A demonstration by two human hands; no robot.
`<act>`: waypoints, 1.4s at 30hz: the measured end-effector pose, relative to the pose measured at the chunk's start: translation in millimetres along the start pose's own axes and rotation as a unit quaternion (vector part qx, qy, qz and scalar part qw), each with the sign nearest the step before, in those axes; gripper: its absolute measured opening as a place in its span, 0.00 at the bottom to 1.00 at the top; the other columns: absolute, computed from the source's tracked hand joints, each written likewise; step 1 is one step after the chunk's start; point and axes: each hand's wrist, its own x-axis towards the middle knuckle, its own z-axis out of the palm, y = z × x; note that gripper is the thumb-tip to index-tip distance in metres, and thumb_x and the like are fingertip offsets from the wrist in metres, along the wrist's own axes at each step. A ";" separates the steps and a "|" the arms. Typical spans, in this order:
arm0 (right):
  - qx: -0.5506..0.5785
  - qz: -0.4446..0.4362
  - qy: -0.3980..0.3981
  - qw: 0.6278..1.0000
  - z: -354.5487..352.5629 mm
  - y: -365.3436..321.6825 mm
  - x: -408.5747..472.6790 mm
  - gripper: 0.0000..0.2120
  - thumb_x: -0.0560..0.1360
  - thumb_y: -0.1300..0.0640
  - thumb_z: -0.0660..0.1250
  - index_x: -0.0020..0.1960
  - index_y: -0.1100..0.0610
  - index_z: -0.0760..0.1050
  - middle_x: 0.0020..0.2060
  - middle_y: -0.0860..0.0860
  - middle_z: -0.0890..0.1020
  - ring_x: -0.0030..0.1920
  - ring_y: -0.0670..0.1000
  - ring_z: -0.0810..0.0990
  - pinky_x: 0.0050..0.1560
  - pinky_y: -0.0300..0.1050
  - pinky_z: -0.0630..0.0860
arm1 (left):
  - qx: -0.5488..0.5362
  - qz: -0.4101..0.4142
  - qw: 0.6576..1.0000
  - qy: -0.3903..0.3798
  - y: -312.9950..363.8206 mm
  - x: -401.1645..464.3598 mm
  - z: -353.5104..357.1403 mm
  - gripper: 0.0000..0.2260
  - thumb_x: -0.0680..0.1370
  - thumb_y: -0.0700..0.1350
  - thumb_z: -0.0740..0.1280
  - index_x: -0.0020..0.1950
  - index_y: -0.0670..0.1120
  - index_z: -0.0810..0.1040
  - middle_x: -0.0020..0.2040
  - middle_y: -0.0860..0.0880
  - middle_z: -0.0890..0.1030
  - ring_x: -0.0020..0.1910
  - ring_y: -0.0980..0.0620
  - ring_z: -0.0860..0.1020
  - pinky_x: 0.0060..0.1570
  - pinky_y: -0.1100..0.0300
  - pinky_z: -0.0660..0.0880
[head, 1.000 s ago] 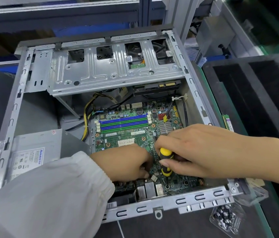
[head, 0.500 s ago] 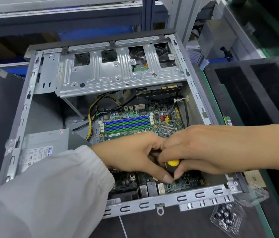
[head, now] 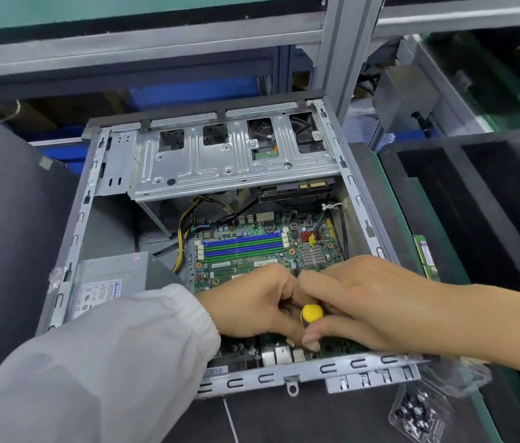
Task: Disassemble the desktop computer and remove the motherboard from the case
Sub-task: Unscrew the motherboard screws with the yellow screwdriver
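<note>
Head view | right hand (head: pixel 361 302) curls round screwdriver (head: pixel 311 313), likely to turn a screw; left hand (head: pixel 252 306) pinches its shaft, likely steadying it | motherboard (head: pixel 252 251) inside case (head: pixel 377 231), below drive cage (head: pixel 233 161)

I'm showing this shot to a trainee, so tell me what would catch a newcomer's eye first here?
First, the two bare hands meeting low in the open case: the left hand and right hand both grip a yellow-handled screwdriver over the green motherboard. Next, the blue and green memory slots just behind them, and the silver drive cage across the back.
</note>
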 end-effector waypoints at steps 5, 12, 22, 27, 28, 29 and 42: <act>0.008 -0.029 -0.022 0.999 0.4 5.1 1.0 0.10 0.79 0.44 0.57 0.47 0.47 0.59 0.35 0.45 0.71 0.34 0.47 0.69 0.34 0.43 0.70 | 0.034 0.001 0.998 0.057 1.8 -3.9 8.5 0.12 0.69 0.36 0.76 0.50 0.35 0.83 0.34 0.54 0.80 0.35 0.58 0.75 0.42 0.63 0.73; 0.014 -0.067 -0.082 0.994 -6.0 1.7 3.9 0.06 0.81 0.53 0.58 0.48 0.52 0.62 0.38 0.47 0.67 0.38 0.46 0.65 0.37 0.38 0.61 | 0.062 -0.005 0.998 0.031 8.7 -11.6 6.3 0.08 0.71 0.35 0.74 0.37 0.45 0.78 0.28 0.60 0.75 0.29 0.66 0.71 0.34 0.73 0.67; -0.191 0.023 -0.010 0.981 13.3 -8.2 -3.4 0.30 0.74 0.36 0.35 0.60 0.52 0.65 0.39 0.51 0.77 0.40 0.55 0.76 0.33 0.47 0.61 | 0.066 0.007 0.996 0.055 5.5 -5.7 12.1 0.10 0.72 0.35 0.73 0.52 0.42 0.84 0.40 0.44 0.84 0.33 0.62 0.76 0.37 0.71 0.71; -0.174 0.037 -0.015 0.984 16.2 -15.1 -9.1 0.32 0.74 0.38 0.34 0.65 0.53 0.63 0.43 0.50 0.74 0.39 0.51 0.66 0.34 0.47 0.60 | -0.017 0.009 1.000 -0.004 4.7 -7.3 7.1 0.17 0.73 0.31 0.70 0.59 0.44 0.80 0.46 0.24 0.77 0.42 0.43 0.73 0.47 0.49 0.72; -0.174 0.036 -0.020 0.984 16.4 -16.0 -10.4 0.32 0.74 0.38 0.33 0.65 0.53 0.63 0.43 0.51 0.74 0.39 0.51 0.65 0.34 0.47 0.60 | -0.018 0.007 1.000 -0.012 4.8 -6.9 6.3 0.17 0.73 0.31 0.70 0.60 0.45 0.80 0.46 0.23 0.76 0.41 0.42 0.72 0.46 0.49 0.71; -0.176 0.033 -0.020 0.984 15.8 -16.3 -11.1 0.32 0.74 0.38 0.33 0.64 0.53 0.64 0.43 0.51 0.74 0.39 0.51 0.65 0.34 0.47 0.60 | -0.013 0.006 1.000 -0.014 4.9 -6.0 6.6 0.17 0.74 0.31 0.70 0.59 0.46 0.80 0.45 0.23 0.76 0.41 0.42 0.71 0.46 0.49 0.70; -0.283 0.125 0.020 0.951 16.9 -40.8 -5.3 0.17 0.67 0.45 0.73 0.30 0.56 0.74 0.18 0.50 0.59 0.16 0.51 0.63 0.22 0.40 0.52 | 0.116 0.004 0.990 0.081 1.2 -6.8 17.7 0.05 0.73 0.35 0.72 0.47 0.34 0.83 0.42 0.35 0.83 0.40 0.37 0.80 0.46 0.43 0.77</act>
